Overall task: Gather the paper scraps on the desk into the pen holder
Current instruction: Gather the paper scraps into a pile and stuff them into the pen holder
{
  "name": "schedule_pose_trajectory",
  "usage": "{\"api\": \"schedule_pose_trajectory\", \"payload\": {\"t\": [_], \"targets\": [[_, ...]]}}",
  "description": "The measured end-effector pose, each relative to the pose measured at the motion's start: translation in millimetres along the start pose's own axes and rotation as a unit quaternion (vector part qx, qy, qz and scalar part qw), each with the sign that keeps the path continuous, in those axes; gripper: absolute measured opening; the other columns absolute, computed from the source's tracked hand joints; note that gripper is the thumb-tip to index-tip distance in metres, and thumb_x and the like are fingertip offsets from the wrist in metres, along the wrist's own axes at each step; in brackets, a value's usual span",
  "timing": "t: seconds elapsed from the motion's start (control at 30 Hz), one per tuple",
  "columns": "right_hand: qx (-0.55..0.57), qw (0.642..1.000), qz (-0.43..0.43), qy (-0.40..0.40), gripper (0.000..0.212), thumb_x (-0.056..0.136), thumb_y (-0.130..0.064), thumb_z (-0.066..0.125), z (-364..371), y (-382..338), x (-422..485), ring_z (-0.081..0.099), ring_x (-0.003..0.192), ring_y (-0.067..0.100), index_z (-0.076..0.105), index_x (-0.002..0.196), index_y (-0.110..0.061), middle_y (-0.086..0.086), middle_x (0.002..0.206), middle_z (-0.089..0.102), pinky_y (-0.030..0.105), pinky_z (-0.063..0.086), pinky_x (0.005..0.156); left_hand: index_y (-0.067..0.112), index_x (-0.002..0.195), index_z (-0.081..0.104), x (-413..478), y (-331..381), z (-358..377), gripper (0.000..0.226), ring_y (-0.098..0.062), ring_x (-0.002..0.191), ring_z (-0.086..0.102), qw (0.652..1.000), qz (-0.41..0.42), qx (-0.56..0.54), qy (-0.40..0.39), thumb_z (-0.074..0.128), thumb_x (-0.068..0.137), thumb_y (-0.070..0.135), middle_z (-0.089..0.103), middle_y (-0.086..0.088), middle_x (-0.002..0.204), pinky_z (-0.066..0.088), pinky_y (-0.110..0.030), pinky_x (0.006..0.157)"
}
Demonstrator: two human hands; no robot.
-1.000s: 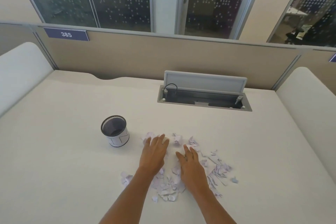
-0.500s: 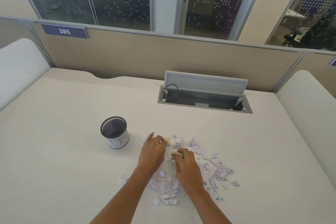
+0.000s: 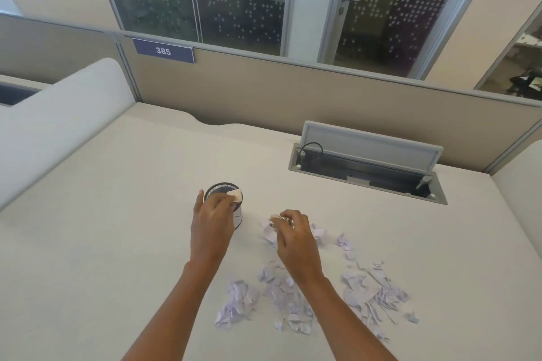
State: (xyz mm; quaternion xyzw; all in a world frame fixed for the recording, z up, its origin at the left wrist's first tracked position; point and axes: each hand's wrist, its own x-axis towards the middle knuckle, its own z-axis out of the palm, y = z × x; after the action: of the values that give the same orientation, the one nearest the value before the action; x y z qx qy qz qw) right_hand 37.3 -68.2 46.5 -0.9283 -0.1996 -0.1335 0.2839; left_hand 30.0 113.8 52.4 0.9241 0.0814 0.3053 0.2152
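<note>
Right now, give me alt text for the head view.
A person's left hand holds a paper scrap over the rim of a black mesh pen holder, while the right hand pinches more scraps beside it. Many torn scraps lie scattered on the pale desk.

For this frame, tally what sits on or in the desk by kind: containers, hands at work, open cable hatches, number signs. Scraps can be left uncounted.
Pen holder: 1
Hands: 2, left hand and right hand, each holding paper scraps
Open cable hatch: 1
Number sign, on the partition: 1
Loose scraps: too many to count
Total counted: 5
</note>
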Motion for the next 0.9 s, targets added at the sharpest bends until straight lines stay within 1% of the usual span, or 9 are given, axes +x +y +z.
{"api": "schedule_pose_trajectory", "payload": {"t": [0.07,0.13,0.27,0.33,0.43,0.63,0.7,0.8,0.9], "targets": [[0.011,1.0,-0.008,-0.003,0.025,0.086,-0.002,0.062,3.8,-7.5,7.7,0.056,0.098,0.02,0.068,0.107,-0.014,0.005,0.106,0.06,0.024,0.058,0.068,0.009,0.096,0.072,3.0,-8.1,-1.2,0.019,-0.023,0.084,0.068,1.0,-0.017,0.007,0.002,0.068,0.081,-0.002,0.069,-0.004,0.093,0.03,-0.047,0.113],[0.021,1.0,-0.014,-0.002,0.024,0.087,-0.003,0.06,6.9,-14.0,13.8,0.055,0.099,0.021,0.068,0.107,-0.014,0.005,0.107,0.06,0.028,0.058,0.067,0.011,0.097,0.072,5.5,-13.4,-1.5,0.022,-0.022,0.083,0.068,1.0,-0.026,0.016,-0.004,0.069,0.08,-0.003,0.069,-0.004,0.093,0.029,-0.047,0.114],[0.028,0.999,-0.016,0.001,0.026,0.087,-0.002,0.058,8.5,-22.0,24.6,0.054,0.1,0.022,0.067,0.108,-0.016,0.004,0.109,0.058,0.031,0.057,0.064,0.012,0.102,0.073,8.6,-16.0,1.3,0.031,-0.02,0.091,0.068,0.998,-0.026,0.036,-0.038,0.07,0.077,-0.006,0.07,-0.005,0.099,0.026,-0.044,0.116],[0.032,0.999,-0.037,-0.011,0.025,0.088,-0.004,0.058,18.6,-37.8,35.6,0.054,0.102,0.022,0.067,0.109,-0.016,0.004,0.111,0.058,0.032,0.058,0.065,0.01,0.109,0.07,10.0,-31.1,-4.0,0.031,-0.022,0.093,0.067,0.996,-0.063,0.034,-0.044,0.067,0.081,-0.002,0.069,-0.007,0.103,0.023,-0.042,0.118],[0.04,0.998,-0.04,-0.008,0.027,0.089,-0.005,0.057,17.7,-44.2,45.1,0.054,0.103,0.023,0.066,0.113,-0.014,0.006,0.112,0.057,0.034,0.058,0.067,0.011,0.113,0.069,8.8,-26.8,-4.3,0.028,-0.021,0.095,0.067,0.996,-0.07,0.024,-0.052,0.064,0.086,0.005,0.068,-0.006,0.106,0.021,-0.043,0.119],[0.052,0.997,-0.047,-0.012,0.033,0.089,-0.002,0.055,26.9,-61.9,62.2,0.053,0.11,0.023,0.064,0.118,-0.014,0.008,0.119,0.055,0.032,0.058,0.078,0.013,0.111,0.07,4.3,-26.9,-8.5,0.026,-0.02,0.098,0.066,0.995,-0.082,0.024,-0.052,0.062,0.088,0.006,0.068,-0.004,0.108,0.021,-0.045,0.119],[0.058,0.997,-0.04,-0.014,0.032,0.09,-0.003,0.055,31.6,-66.9,66.4,0.053,0.112,0.025,0.063,0.119,-0.014,0.009,0.122,0.054,0.034,0.057,0.08,0.014,0.112,0.069,3.4,-28.9,-9.8,0.027,-0.019,0.099,0.066,0.994,-0.086,0.028,-0.056,0.061,0.087,0.005,0.068,-0.003,0.108,0.021,-0.045,0.119],[0.075,0.997,-0.018,-0.025,0.035,0.092,-0.004,0.053,37.9,-71.2,71.4,0.055,0.115,0.025,0.059,0.125,-0.013,0.01,0.129,0.049,0.036,0.056,0.085,0.014,0.112,0.068,3.4,-31.4,-11.5,0.03,-0.018,0.099,0.065,0.995,-0.084,0.032,-0.054,0.064,0.084,0.003,0.068,-0.002,0.105,0.021,-0.045,0.119],[0.092,0.996,0.0,-0.023,0.037,0.092,-0.004,0.052,41.5,-71.6,72.2,0.059,0.111,0.022,0.058,0.127,-0.014,0.006,0.131,0.047,0.032,0.055,0.087,0.014,0.112,0.068,4.3,-33.5,-13.0,0.029,-0.018,0.098,0.066,0.995,-0.084,0.029,-0.046,0.065,0.085,0.005,0.068,-0.001,0.105,0.023,-0.046,0.118]]}}
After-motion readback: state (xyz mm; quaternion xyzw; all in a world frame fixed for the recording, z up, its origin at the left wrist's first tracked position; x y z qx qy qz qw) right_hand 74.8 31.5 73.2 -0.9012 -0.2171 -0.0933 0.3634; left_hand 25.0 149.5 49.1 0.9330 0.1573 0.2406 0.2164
